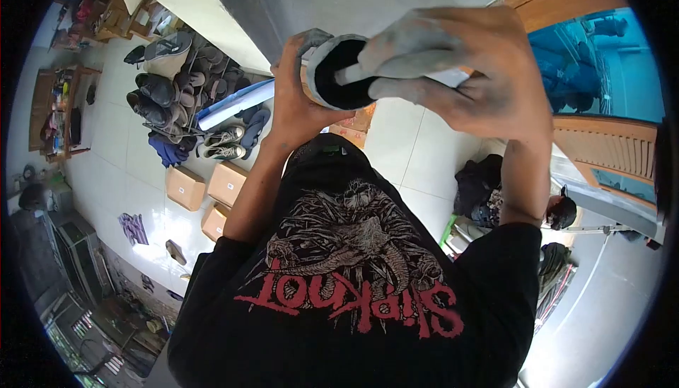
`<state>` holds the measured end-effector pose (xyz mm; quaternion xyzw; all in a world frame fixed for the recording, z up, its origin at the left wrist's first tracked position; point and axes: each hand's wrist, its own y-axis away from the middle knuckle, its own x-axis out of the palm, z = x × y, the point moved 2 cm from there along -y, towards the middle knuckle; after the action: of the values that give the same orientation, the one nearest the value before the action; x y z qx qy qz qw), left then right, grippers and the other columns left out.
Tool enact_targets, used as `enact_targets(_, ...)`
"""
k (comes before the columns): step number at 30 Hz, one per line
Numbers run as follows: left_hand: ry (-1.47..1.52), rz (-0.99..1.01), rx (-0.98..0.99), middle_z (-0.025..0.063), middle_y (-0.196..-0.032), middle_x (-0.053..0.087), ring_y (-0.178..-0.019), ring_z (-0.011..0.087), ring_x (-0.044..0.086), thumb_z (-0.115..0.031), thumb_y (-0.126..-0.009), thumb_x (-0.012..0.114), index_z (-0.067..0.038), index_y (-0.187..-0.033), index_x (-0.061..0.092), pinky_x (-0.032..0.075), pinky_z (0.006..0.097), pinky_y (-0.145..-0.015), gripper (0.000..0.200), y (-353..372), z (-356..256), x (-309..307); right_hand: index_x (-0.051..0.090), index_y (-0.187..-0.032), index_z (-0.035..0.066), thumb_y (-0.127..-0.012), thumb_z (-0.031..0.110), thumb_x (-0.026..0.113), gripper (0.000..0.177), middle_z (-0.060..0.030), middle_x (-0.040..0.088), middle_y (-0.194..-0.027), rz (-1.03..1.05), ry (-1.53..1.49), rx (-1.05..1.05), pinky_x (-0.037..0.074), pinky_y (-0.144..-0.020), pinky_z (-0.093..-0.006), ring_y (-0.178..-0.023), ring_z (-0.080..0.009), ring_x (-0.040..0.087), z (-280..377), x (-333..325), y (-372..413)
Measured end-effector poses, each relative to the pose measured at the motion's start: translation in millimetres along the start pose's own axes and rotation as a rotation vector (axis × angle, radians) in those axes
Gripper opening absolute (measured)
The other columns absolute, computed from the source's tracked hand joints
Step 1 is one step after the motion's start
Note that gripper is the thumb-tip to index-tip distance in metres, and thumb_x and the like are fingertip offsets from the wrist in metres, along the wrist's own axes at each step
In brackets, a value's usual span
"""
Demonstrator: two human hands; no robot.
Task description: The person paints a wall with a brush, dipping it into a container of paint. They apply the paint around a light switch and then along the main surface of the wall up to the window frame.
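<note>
Two hands meet over one round container (pixel 341 80), which I take as my reference throughout. Nearest the lens, below the container, I see the wearer's black printed shirt (pixel 353 282), its red lettering upside down from this viewpoint. Both forearms rise from the shirt to the container, which is held in the air at chest height with its dark open mouth facing the camera and a pale grey rim around it. The left hand (pixel 293 101) sits against the container's left side, its palm and fingers wrapped round the wall from behind and the thumb lying along the rim. The right hand (pixel 467 70) covers the container's right side; its fingers (pixel 396 66) are curled across the mouth, and one of them points down into the dark inside. Both hands carry a grey dusty coating. Beyond the container lies a pale tiled floor (pixel 403 151). Left of and below the container, three cardboard boxes (pixel 185 188) lie on those tiles. Farther left is a heap of shoes (pixel 159 91), with a long white roll (pixel 237 103) between the heap and the container. Right of and below the container, another person (pixel 488 190) in dark clothing crouches low on the floor. Farther right stands a wooden door (pixel 608 147) beside a blue surface.
</note>
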<state>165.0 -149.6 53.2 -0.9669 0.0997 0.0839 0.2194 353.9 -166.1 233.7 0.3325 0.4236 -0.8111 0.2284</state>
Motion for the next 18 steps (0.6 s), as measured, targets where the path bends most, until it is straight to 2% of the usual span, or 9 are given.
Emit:
enact_targets(1, -0.022, 0.019, -0.015, 0.0134, -0.127, 0.054, -0.116, 0.0335, 0.054, -0.022, -0.045, 0.095, -0.006, -0.134, 0.042, 0.036, 0.0435, -0.102, 0.105, 0.9, -0.9, -2.0, 0.072, -0.086, -0.001, -0.067, -0.001, 0.081, 0.021, -0.0142, 0.072, -0.086, 0.111, 0.066, -0.032, 0.056, -0.063, -0.031, -0.078, -0.0259, 0.073, -3.4, -5.6, -2.3)
enact_targets(5, -0.05, 0.018, -0.046, 0.0143, -0.126, 0.054, -0.116, 0.0337, 0.054, -0.023, -0.045, 0.095, -0.005, -0.133, 0.043, 0.036, 0.0445, -0.103, 0.104, 1.5, -3.5, -2.6, 0.073, -0.091, 0.002, -0.066, 0.003, 0.082, 0.026, -0.0119, 0.072, -0.094, 0.029, 0.22, -0.021, 0.056, -0.062, -0.0314, -0.078, -0.0269, 0.072, -2.1, -25.4, -14.1)
enact_targets(7, -0.08, 0.022, -0.026, 0.0144, -0.126, 0.054, -0.116, 0.0334, 0.055, -0.022, -0.045, 0.095, -0.005, -0.132, 0.044, 0.038, 0.0439, -0.101, 0.103, 0.1, -8.3, -2.8, 0.07, -0.094, 0.001, -0.074, -0.005, 0.074, 0.021, -0.0107, 0.074, -0.092, 0.585, -0.035, 0.151, 0.057, -0.064, -0.0267, -0.079, -0.0195, 0.074, -6.5, -41.2, -36.4)
enact_targets(8, -0.111, 0.019, -0.008, 0.0144, -0.125, 0.054, -0.115, 0.0331, 0.055, -0.021, -0.045, 0.095, -0.004, -0.132, 0.044, 0.04, 0.0433, -0.1, 0.102, -0.9, -9.7, -2.6, 0.07, -0.094, 0.001, -0.074, -0.005, 0.074, 0.021, -0.0107, 0.074, -0.092, 0.582, -0.032, 0.152, 0.057, -0.064, -0.0267, -0.079, -0.0195, 0.074, -6.6, -30.7, -26.0)
enact_targets(10, -0.079, 0.007, -0.008, 0.0142, -0.125, 0.054, -0.114, 0.0326, 0.056, -0.02, -0.045, 0.095, -0.004, -0.131, 0.045, 0.042, 0.0423, -0.099, 0.101, -3.7, -10.1, -0.1, 0.072, -0.1, 0.007, -0.062, 0.005, 0.083, 0.039, -0.0109, 0.07, -0.101, 0.11, 0.253, 0.035, 0.055, -0.066, -0.0347, -0.08, -0.0303, 0.07, -5.9, -4.6, 3.6)
enact_targets(14, -0.026, -0.032, -0.002, 0.013, -0.122, 0.055, -0.111, 0.031, 0.058, -0.016, -0.046, 0.094, -0.004, -0.128, 0.047, 0.045, 0.0408, -0.096, 0.096, -5.8, -5.6, 4.8, 0.071, -0.105, 0.009, -0.059, 0.003, 0.081, 0.048, -0.0128, 0.067, -0.103, 0.18, 0.246, 0.136, 0.055, -0.071, -0.0395, -0.084, -0.0346, 0.067, -12.2, 2.8, 15.1)
enact_targets(16, -0.012, -0.037, -0.004, 0.0128, -0.12, 0.055, -0.111, 0.0308, 0.058, -0.016, -0.046, 0.094, -0.004, -0.127, 0.047, 0.044, 0.041, -0.097, 0.095, -5.3, -1.8, 8.1, 0.071, -0.106, 0.01, -0.054, 0.004, 0.079, 0.053, -0.0126, 0.066, -0.102, 0.3, 0.194, 0.228, 0.053, -0.074, -0.0432, -0.088, -0.0362, 0.065, -19.4, 3.6, 22.7)
enact_targets(18, 0.005, -0.034, -0.006, 0.0125, -0.119, 0.056, -0.111, 0.0305, 0.058, -0.015, -0.046, 0.094, -0.004, -0.127, 0.047, 0.044, 0.0412, -0.097, 0.094, -6.2, -1.1, 9.5, 0.071, -0.106, 0.009, -0.054, 0.005, 0.078, 0.053, -0.0131, 0.066, -0.104, 0.32, 0.227, 0.17, 0.053, -0.074, -0.0431, -0.09, -0.0367, 0.065, -15.3, -1.8, 21.0)
